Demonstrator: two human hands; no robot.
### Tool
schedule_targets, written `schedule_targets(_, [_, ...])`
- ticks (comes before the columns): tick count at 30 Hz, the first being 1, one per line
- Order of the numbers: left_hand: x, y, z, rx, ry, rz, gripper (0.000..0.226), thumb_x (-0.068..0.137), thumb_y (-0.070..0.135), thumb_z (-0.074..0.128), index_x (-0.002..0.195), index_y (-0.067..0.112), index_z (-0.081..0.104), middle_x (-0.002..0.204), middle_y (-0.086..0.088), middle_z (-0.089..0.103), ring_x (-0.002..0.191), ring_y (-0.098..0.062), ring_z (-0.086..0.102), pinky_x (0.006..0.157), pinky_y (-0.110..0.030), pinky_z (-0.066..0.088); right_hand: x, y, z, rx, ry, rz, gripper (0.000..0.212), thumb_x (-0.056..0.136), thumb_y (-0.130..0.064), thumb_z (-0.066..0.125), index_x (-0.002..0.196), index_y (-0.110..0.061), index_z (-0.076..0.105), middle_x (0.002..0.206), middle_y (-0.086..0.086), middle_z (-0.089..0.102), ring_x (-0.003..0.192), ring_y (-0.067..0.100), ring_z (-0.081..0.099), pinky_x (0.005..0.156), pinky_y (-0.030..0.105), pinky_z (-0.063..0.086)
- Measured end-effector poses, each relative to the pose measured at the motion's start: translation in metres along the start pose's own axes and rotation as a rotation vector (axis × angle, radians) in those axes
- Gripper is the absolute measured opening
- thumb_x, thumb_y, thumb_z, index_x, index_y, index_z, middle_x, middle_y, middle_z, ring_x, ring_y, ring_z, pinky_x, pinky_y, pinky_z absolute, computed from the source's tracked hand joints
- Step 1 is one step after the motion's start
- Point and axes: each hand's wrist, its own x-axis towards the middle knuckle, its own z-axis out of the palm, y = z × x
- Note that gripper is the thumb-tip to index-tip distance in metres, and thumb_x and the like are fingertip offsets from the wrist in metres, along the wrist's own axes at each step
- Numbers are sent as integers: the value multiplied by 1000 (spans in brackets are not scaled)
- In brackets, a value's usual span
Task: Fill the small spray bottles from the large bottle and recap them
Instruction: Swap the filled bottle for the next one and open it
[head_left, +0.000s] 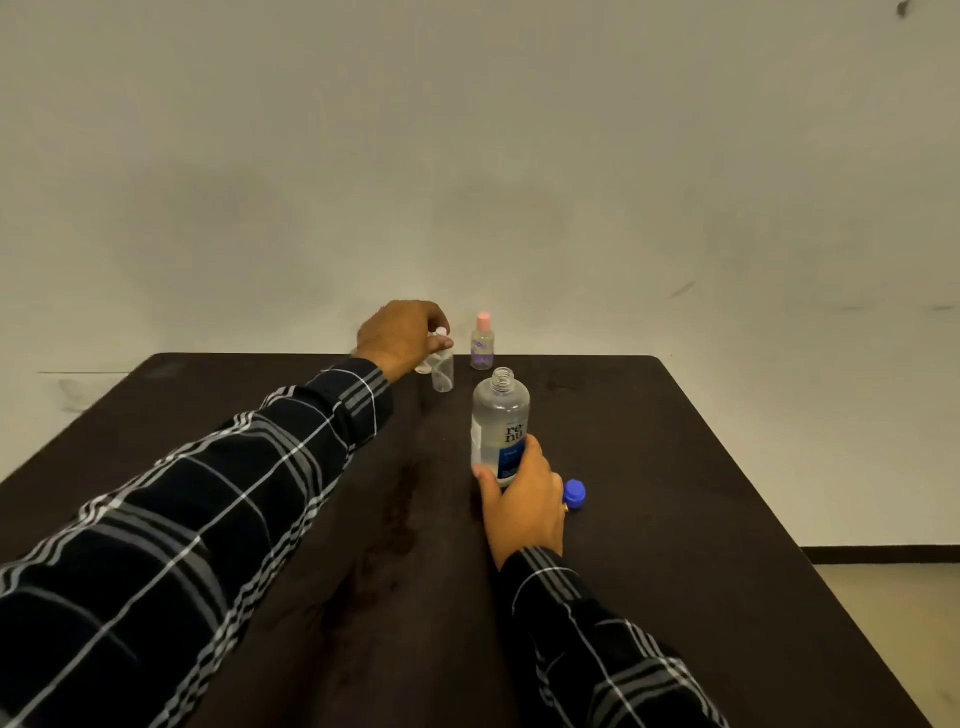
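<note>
Standing upright on the dark table (701, 441), the uncapped large bottle (500, 410) is gripped low on its body by the right hand (524, 493), fingers curled round it. A blue cap (574, 492) lies just right of that hand. Farther off, the left hand (397, 332) closes its fingertips on the top of a small clear spray bottle (443, 374). A pink-capped small bottle (482, 343) stands just right of it at the far edge.
</note>
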Motion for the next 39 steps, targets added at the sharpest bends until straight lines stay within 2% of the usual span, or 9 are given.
schedule_targets(9, [-124, -15, -59, -24, -372, 213, 24, 94, 38, 71, 112, 23, 69, 108, 6, 71, 99, -9, 66, 92, -33, 55, -32, 7, -20, 20, -103, -3, 68, 82, -40, 76, 140, -24, 45, 130, -1, 62, 124, 22, 55, 105, 43, 47])
schedule_targets(14, [-175, -15, -52, -107, -340, 226, 19, 95, 32, 70, 113, 27, 69, 108, 10, 71, 96, -3, 68, 92, -32, 57, -44, 10, -36, 38, -262, -13, 70, 85, -37, 74, 144, -21, 41, 139, 1, 57, 128, 22, 54, 108, 41, 44])
schedule_targets(17, [-192, -18, -42, -132, -293, 168, 34, 89, 35, 76, 121, 28, 64, 112, 6, 70, 98, -11, 68, 92, -35, 57, -44, 5, -44, 70, -366, 45, 93, 84, -31, 76, 156, -14, 19, 153, 5, 42, 138, 25, 44, 114, 39, 38])
schedule_targets(19, [-200, -22, -31, -161, -271, 122, 44, 86, 31, 80, 125, 31, 60, 116, 5, 68, 98, -13, 67, 92, -36, 57, -54, 2, -46, 78, -231, 45, 80, 84, -32, 75, 148, -14, 32, 145, 8, 50, 128, 25, 53, 107, 39, 45])
schedule_targets(21, [-208, -25, -23, -264, -212, 67, 44, 86, 21, 80, 125, 30, 61, 118, 4, 67, 98, -13, 66, 92, -33, 56, -71, -3, -46, 67, 1, -55, 35, 88, -35, 68, 116, -23, 51, 111, 3, 62, 96, 18, 63, 85, 37, 56])
schedule_targets(23, [-215, -23, -18, -372, -202, 22, 46, 86, 16, 80, 126, 27, 61, 117, 5, 66, 100, -9, 64, 90, -25, 53, -86, -13, -43, 63, 43, -172, 16, 91, -37, 62, 94, -27, 50, 85, -5, 60, 76, 12, 60, 70, 34, 54])
schedule_targets(29, [-237, -25, -8, -624, -234, -104, 39, 87, 13, 75, 124, 22, 68, 111, 4, 74, 103, -11, 71, 97, -35, 57, -91, -52, -14, 330, -249, -204, 25, 85, -34, 74, 104, -22, 62, 84, -2, 65, 79, 11, 63, 70, 23, 52])
schedule_targets(34, [-247, -26, 8, -687, -145, -161, 43, 85, 11, 78, 125, 19, 68, 99, 3, 77, 93, -8, 73, 94, -35, 59, -81, -57, 2, 331, -186, -88, 25, 79, -32, 81, 93, -22, 63, 83, -4, 65, 76, 10, 62, 66, 21, 51])
schedule_targets(39, [-246, -24, 6, -656, -142, -118, 37, 85, 12, 79, 119, 22, 68, 94, 6, 76, 86, -1, 72, 81, -17, 57, -75, -54, 5, 279, -178, -162, 17, 84, -27, 76, 94, -21, 64, 79, -8, 60, 70, 4, 55, 60, 15, 41])
